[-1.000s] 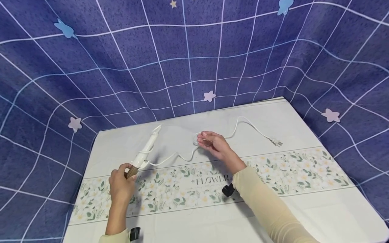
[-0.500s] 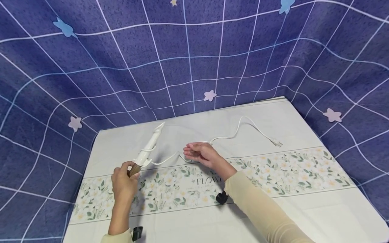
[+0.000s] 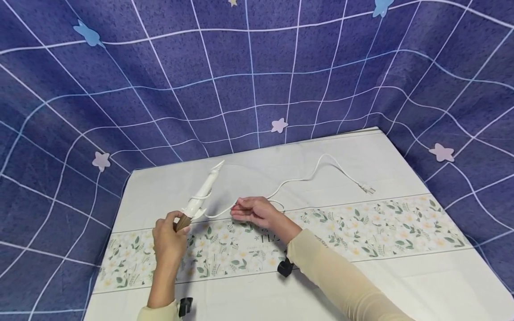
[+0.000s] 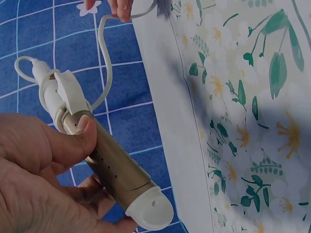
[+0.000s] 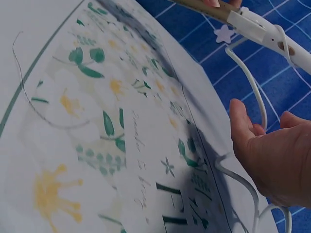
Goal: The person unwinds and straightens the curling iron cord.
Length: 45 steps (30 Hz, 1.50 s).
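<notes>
Above the left side of the tablecloth [image 3: 241, 299], the left hand [image 3: 169, 240] curls round a curling iron [image 3: 196, 206] by its gold barrel [image 4: 119, 167], presumably leaving the handle [image 3: 209, 182] clear, while above its middle the right hand [image 3: 259, 214] loosely pinches the cord [image 3: 299, 179], apparently for guidance.

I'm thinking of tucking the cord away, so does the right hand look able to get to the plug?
Probably yes: the plug lies uncovered on the table, and though the right hand is well short of it, only cord lies between them.
</notes>
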Tool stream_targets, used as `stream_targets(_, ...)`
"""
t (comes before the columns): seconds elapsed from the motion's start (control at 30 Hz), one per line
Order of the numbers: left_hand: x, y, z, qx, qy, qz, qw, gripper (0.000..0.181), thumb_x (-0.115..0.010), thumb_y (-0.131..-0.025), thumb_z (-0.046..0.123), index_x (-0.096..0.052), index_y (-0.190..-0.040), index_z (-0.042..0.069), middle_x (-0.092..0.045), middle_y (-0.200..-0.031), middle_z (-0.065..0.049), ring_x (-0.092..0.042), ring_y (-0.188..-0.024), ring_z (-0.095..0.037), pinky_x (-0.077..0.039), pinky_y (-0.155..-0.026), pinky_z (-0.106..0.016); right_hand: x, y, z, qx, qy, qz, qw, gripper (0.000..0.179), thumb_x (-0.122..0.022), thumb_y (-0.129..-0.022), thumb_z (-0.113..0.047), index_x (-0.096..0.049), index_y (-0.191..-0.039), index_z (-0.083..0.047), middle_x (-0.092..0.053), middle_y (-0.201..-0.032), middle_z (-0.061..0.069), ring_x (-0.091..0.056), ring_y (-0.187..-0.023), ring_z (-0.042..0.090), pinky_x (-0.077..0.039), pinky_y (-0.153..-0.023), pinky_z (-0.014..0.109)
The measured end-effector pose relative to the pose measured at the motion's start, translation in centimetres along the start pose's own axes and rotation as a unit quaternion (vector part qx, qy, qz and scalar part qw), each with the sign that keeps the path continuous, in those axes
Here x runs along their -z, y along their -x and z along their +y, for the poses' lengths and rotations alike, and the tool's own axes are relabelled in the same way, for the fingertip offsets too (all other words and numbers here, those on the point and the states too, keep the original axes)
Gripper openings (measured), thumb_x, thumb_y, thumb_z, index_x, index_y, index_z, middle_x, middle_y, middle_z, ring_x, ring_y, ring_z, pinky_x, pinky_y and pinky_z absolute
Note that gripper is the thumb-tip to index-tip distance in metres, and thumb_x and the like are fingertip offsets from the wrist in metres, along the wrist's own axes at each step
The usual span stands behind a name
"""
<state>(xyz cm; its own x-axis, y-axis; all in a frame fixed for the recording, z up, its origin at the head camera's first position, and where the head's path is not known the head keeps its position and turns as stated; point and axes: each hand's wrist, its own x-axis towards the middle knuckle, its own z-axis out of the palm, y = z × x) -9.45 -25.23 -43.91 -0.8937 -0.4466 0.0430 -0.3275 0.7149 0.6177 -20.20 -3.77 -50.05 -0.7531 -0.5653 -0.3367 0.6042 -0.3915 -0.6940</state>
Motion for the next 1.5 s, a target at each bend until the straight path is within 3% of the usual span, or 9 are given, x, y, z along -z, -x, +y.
stream_targets(0.27,-0.1,0.1,0.3,-0.018,-0.001,-0.01,0.9998,0.039,-0.066,-0.088,0.003,-0.055,-0.125,0.009,-0.047,-0.106,-0.018,-0.042,-0.102,-0.038,-0.041,-0.075,-0.055,-0.2,-0.6,0.0,-0.019,-0.077,-0.004,0.9968,0.028,-0.041,-0.101,-0.002,-0.044,-0.123,0.016,-0.057,-0.115,0.031,-0.048,-0.121,0.047,-0.042,-0.1,0.05)
stream_targets(0.4,0.0,0.0,0.2,-0.031,0.002,-0.031,0.999,0.038,-0.065,-0.088,0.001,-0.055,-0.124,0.01,-0.047,-0.107,-0.018,-0.042,-0.103,-0.036,-0.04,-0.079,-0.053,-0.1,-0.8,-0.4,-0.002,-0.077,0.007,0.997,0.028,-0.04,-0.101,0.001,-0.041,-0.123,0.017,-0.061,-0.101,0.023,-0.052,-0.119,0.044,-0.042,-0.099,0.049)
stream_targets(0.53,0.2,-0.1,-0.5,-0.05,-0.005,-0.058,0.9971,0.039,-0.065,-0.09,0.003,-0.053,-0.126,0.013,-0.047,-0.109,-0.016,-0.042,-0.104,-0.033,-0.042,-0.081,-0.05,0.0,-1.0,-1.1,0.013,-0.083,0.014,0.9964,0.029,-0.04,-0.101,0.0,-0.039,-0.125,0.017,-0.059,-0.101,0.022,-0.048,-0.122,0.046,-0.041,-0.1,0.049)
stream_targets(0.7,0.7,-0.3,-1.9,-0.127,-0.037,-0.092,0.987,0.042,-0.068,-0.087,0.002,-0.054,-0.125,0.016,-0.048,-0.108,-0.012,-0.044,-0.101,-0.03,-0.044,-0.079,-0.048,0.1,-1.1,-2.1,0.041,-0.1,0.039,0.9933,0.021,-0.039,-0.101,0.001,-0.043,-0.119,0.012,-0.056,-0.111,0.027,-0.043,-0.126,0.047,-0.042,-0.1,0.046)
stream_targets(0.8,0.8,-0.2,-2.7,-0.178,-0.07,-0.095,0.9769,0.044,-0.072,-0.083,0.002,-0.056,-0.121,0.016,-0.05,-0.104,-0.011,-0.045,-0.097,-0.029,-0.042,-0.076,-0.049,0.1,-1.0,-2.8,0.059,-0.105,0.048,0.9915,0.026,-0.038,-0.102,0.001,-0.041,-0.125,0.013,-0.051,-0.121,0.033,-0.042,-0.127,0.047,-0.044,-0.098,0.043)
stream_targets(0.87,0.8,-0.1,-3.1,-0.192,-0.091,-0.093,0.9728,0.044,-0.073,-0.081,0.002,-0.057,-0.12,0.017,-0.051,-0.102,-0.01,-0.046,-0.097,-0.029,-0.04,-0.074,-0.05,0.2,-1.0,-3.2,0.07,-0.118,0.046,0.9895,0.028,-0.038,-0.102,0.0,-0.039,-0.126,0.014,-0.048,-0.123,0.033,-0.04,-0.128,0.047,-0.045,-0.097,0.043)
stream_targets(1.17,0.8,-0.1,-3.9,-0.157,-0.123,-0.098,0.975,0.042,-0.072,-0.083,0.005,-0.058,-0.12,0.016,-0.051,-0.102,-0.01,-0.046,-0.1,-0.029,-0.036,-0.074,-0.051,0.5,-0.7,-4.5,0.097,-0.16,0.032,0.9818,0.011,-0.039,-0.102,-0.001,-0.049,-0.099,0.004,-0.057,-0.102,0.023,-0.043,-0.126,0.046,-0.044,-0.099,0.044)
stream_targets(1.33,0.8,-0.2,-4.1,-0.136,-0.126,-0.09,0.9785,0.041,-0.073,-0.082,0.004,-0.059,-0.119,0.014,-0.052,-0.1,-0.013,-0.047,-0.098,-0.032,-0.036,-0.072,-0.052,0.6,-0.4,-5.1,0.113,-0.179,0.028,0.977,0.011,-0.04,-0.101,-0.001,-0.05,-0.096,0.002,-0.06,-0.1,0.023,-0.06,-0.109,0.04,-0.044,-0.098,0.046)
stream_targets(1.5,0.7,-0.3,-4.5,-0.087,-0.11,-0.099,0.9852,0.039,-0.07,-0.084,0.005,-0.058,-0.12,0.012,-0.052,-0.102,-0.016,-0.047,-0.098,-0.034,-0.038,-0.073,-0.057,1.0,-0.1,-5.6,0.121,-0.199,0.021,0.9722,0.011,-0.041,-0.101,0.0,-0.05,-0.096,0.002,-0.062,-0.096,0.021,-0.066,-0.094,0.034,-0.047,-0.093,0.047)
